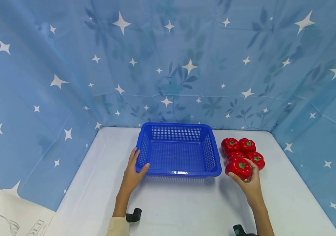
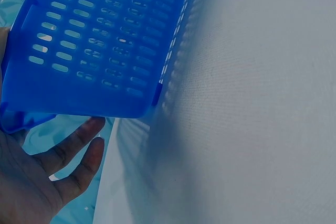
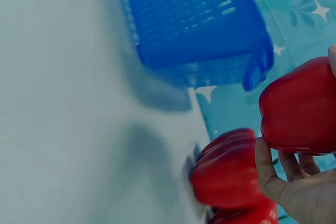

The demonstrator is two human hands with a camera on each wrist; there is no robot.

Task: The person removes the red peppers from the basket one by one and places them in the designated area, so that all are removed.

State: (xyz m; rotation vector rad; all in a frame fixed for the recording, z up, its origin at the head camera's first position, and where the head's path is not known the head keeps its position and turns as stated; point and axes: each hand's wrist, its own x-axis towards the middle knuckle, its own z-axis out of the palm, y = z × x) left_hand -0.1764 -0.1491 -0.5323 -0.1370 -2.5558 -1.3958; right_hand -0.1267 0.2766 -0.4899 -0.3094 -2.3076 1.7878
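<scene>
A blue plastic basket (image 1: 178, 174) with slotted walls stands on the white table. My left hand (image 1: 134, 173) rests at its front left corner, thumb by the front rim and fingers spread along the left side. In the left wrist view, two fingers (image 2: 79, 174) of that hand extend loosely beside the basket's end wall. My right hand (image 1: 251, 184) holds a glossy red bell pepper (image 1: 239, 167) by its sides, raised above the table. Behind it sit several more red bell peppers (image 1: 247, 145) in a cluster, partly hidden by the held one.
The white table (image 1: 179, 209) runs back to a blue star-patterned curtain (image 1: 168, 65), which also hangs at both sides. Pale cardboard with printing (image 1: 14, 213) shows at the lower left. The peppers stand right of the basket, near its right wall.
</scene>
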